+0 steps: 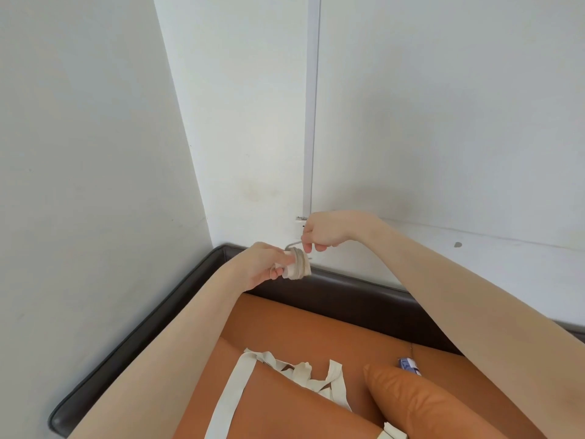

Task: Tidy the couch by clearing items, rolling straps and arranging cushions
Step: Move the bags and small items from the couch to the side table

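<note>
- Strap roll [297,264]: soft, light webbing wound into a coil, held in the air above the couch's [332,324] back left corner; likely to loosen unless gripped across its flat sides.
- Left hand [266,264]: fingers curled round the coil, holding it.
- Right hand [323,231]: closed, pinching the strap's free tail just beside the coil.
- Loose straps [278,381]: limp, lying on the seat near its front edge, beside an orange cushion [421,403].
</note>
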